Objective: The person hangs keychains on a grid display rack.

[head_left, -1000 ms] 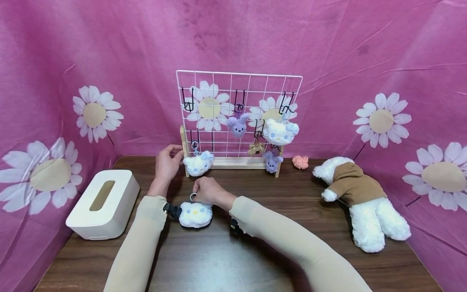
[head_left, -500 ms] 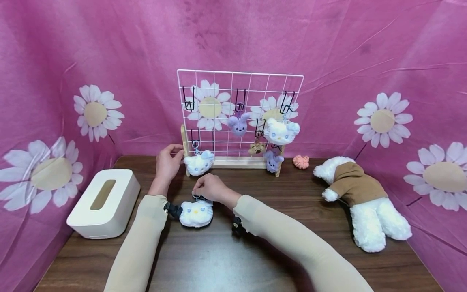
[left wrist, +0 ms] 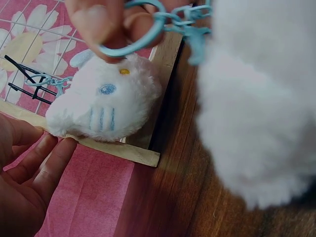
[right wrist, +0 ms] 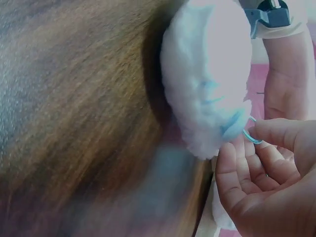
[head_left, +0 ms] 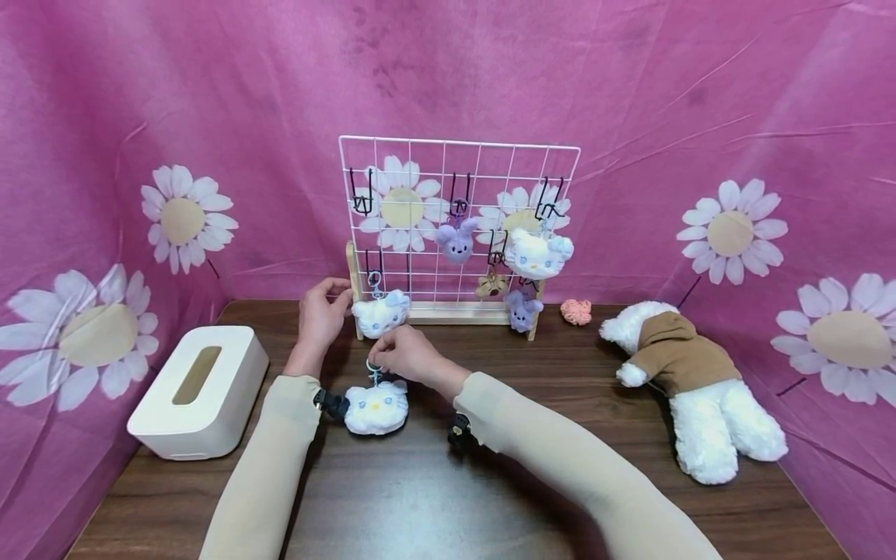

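My right hand point(head_left: 406, 351) pinches the pale blue ring point(left wrist: 133, 49) of a white plush cat keychain point(head_left: 376, 408). The plush hangs below the fingers, close over the table, its face turned up in the head view. My left hand point(head_left: 322, 313) reaches to the rack's left wooden post point(head_left: 355, 284), fingertips touching the wood with the fingers fairly straight in the left wrist view. A second white plush cat keychain point(head_left: 382, 314) hangs from a lower-left black hook, right beside that post. The white wire grid rack point(head_left: 444, 141) stands upright at the back of the table.
Other keychains hang on the rack: a purple one point(head_left: 457, 239), a brown one point(head_left: 492, 285), another purple one point(head_left: 523, 309) and a white cat point(head_left: 539, 254). A tissue box point(head_left: 231, 373) stands left. A pink ornament point(head_left: 576, 312) and a plush dog point(head_left: 689, 373) lie right.
My right hand has risen slightly and moved a little right, lifting the ring upright with its chain now visible above the plush. My left hand stays at the post.
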Motion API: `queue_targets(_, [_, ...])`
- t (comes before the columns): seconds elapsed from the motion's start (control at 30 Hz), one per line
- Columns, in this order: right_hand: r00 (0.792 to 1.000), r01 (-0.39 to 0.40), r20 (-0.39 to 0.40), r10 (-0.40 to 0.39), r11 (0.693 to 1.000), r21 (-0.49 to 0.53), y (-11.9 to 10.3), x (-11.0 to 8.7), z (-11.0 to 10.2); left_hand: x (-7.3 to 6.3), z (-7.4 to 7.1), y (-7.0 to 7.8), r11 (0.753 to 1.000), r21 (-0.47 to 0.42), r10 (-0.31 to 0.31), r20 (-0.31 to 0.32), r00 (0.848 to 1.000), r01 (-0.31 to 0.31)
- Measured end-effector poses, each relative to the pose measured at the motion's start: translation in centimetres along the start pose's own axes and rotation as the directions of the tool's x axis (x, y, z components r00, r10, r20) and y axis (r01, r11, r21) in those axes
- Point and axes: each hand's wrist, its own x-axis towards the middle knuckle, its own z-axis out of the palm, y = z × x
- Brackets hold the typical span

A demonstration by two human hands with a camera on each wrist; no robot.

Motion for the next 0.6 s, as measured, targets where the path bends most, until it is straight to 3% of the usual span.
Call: queue_targets(0.6, [0.998,0.063,-0.028,-0.062,0.998,0.022,-1.5,-1.2,-2.6,0.0,0.0,-0.1,1.0,0.015,0.005,-0.007,1.0,-0.005])
